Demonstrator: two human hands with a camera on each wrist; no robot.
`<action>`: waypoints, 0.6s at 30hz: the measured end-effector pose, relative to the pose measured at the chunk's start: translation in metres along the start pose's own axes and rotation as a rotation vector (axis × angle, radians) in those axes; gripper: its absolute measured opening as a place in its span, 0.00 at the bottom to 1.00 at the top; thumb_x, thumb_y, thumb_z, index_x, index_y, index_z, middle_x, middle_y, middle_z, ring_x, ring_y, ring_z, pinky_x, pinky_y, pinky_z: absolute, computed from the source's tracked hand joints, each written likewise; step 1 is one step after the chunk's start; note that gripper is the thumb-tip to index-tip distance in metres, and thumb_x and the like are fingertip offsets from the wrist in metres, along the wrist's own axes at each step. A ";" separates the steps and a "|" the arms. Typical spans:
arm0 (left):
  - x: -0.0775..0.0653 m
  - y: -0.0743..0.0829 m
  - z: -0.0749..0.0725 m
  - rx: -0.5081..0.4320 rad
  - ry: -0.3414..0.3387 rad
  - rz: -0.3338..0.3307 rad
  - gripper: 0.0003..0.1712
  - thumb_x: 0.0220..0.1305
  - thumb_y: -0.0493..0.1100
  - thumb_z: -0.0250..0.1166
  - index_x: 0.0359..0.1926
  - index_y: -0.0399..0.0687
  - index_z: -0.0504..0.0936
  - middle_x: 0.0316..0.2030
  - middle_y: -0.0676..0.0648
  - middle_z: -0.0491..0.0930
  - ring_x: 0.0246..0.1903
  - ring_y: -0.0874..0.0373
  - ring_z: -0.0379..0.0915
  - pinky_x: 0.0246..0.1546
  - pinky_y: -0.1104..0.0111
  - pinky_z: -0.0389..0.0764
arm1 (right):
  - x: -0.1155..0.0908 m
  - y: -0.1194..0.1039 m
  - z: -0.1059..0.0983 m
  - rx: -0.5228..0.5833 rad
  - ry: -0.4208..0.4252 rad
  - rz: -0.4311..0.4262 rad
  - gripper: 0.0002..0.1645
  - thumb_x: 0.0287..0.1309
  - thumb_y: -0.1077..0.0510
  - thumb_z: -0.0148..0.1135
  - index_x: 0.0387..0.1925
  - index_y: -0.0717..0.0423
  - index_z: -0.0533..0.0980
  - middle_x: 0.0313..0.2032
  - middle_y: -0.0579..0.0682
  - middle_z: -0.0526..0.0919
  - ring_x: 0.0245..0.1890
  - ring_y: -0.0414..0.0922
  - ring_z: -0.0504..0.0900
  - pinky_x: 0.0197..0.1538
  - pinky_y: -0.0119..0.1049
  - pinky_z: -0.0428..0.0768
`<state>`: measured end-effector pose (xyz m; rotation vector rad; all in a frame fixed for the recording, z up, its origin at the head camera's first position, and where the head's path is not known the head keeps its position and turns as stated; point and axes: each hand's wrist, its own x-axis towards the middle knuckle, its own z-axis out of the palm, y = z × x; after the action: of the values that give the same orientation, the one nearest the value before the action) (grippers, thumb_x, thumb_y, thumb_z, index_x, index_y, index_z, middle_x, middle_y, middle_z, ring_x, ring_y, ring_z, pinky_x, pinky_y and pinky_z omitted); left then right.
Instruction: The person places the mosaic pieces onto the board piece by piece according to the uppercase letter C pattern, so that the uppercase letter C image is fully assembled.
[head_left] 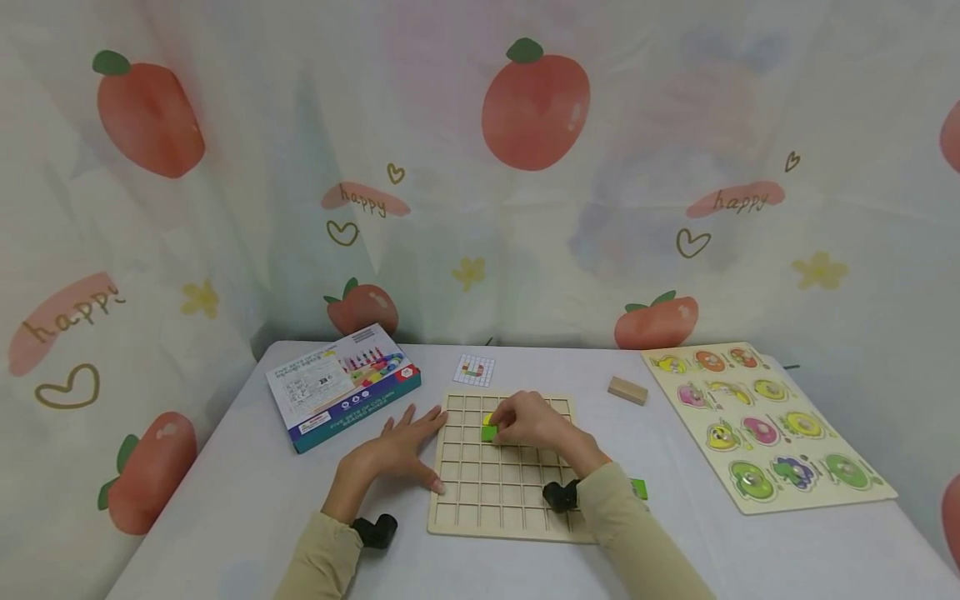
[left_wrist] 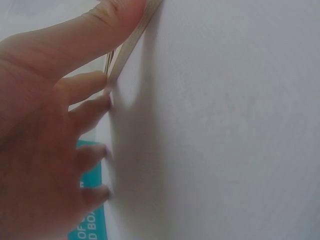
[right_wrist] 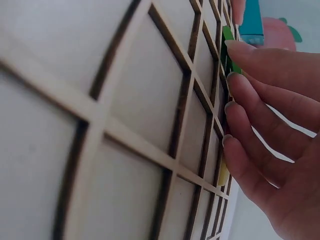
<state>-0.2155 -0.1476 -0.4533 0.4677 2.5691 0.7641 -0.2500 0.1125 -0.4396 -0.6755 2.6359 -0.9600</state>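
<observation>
A wooden grid board (head_left: 480, 498) with square cells lies before me on the white tablecloth. My right hand (head_left: 528, 421) reaches over its upper middle, thumb and forefinger pinching a green tile (head_left: 489, 434) at one cell. In the right wrist view that green tile (right_wrist: 228, 34) stands tilted against the grid strips under the thumb tip. Just above it in the head view shows a yellow tile (head_left: 487, 419), partly hidden by the fingers. My left hand (head_left: 401, 446) has its fingers spread along the board's left side, the thumb at the board's edge.
A small pattern card (head_left: 474, 370) lies behind the board, and a boxed set (head_left: 345, 383) to the left. On the right are a wooden block (head_left: 627, 390) and a fruit puzzle board (head_left: 772, 429). Another green piece (head_left: 638, 488) peeks out beside my right sleeve.
</observation>
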 end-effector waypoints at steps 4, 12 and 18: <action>0.000 -0.003 0.001 0.011 -0.001 0.008 0.62 0.50 0.55 0.81 0.81 0.51 0.57 0.83 0.46 0.47 0.82 0.37 0.27 0.78 0.37 0.30 | 0.000 0.000 0.001 -0.001 -0.004 -0.005 0.13 0.53 0.64 0.76 0.42 0.62 0.87 0.29 0.47 0.86 0.29 0.36 0.77 0.36 0.30 0.79; 0.000 -0.001 0.003 -0.022 0.014 -0.008 0.63 0.48 0.55 0.83 0.80 0.53 0.59 0.82 0.48 0.49 0.82 0.38 0.28 0.78 0.37 0.32 | -0.010 0.009 -0.002 0.026 0.010 -0.034 0.11 0.59 0.63 0.72 0.44 0.60 0.86 0.36 0.48 0.88 0.34 0.38 0.80 0.42 0.34 0.82; 0.000 -0.001 0.003 -0.014 0.016 -0.013 0.63 0.48 0.55 0.82 0.81 0.54 0.58 0.82 0.48 0.49 0.82 0.39 0.28 0.78 0.37 0.32 | -0.027 0.016 -0.010 0.032 0.035 -0.029 0.10 0.62 0.62 0.70 0.45 0.59 0.86 0.41 0.48 0.88 0.38 0.40 0.81 0.46 0.37 0.82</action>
<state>-0.2142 -0.1472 -0.4560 0.4412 2.5773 0.7841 -0.2361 0.1419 -0.4402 -0.6978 2.6421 -1.0290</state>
